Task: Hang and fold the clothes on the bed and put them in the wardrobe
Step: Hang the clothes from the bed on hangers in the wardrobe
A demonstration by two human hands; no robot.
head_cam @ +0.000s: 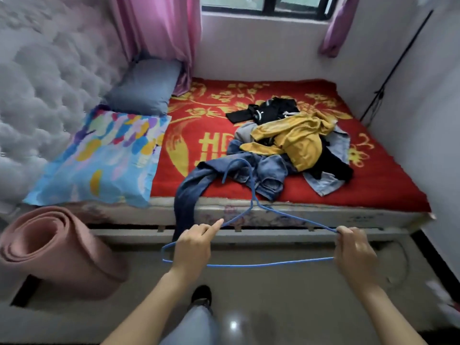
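The left hand (191,245) and right hand (353,250) grip the ends of the thin blue wire hanger (249,265) with curled fingers, and its hook could snag the messy clothes pile (291,138) near the front edge of the red bed (385,185) and drag it off.

Grey headboard (49,83), pink curtains (159,33), dark-framed window (268,7), white walls (261,51), glossy floor (273,307).

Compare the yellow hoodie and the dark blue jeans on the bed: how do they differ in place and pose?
The yellow hoodie lies on top of the clothes pile, wholly on the bed. The dark blue jeans lie at the pile's near side, with one leg hanging over the bed's edge. The hoodie is bunched up, while the jeans are stretched out long. Both are unfolded, and neither is on the blue hanger.
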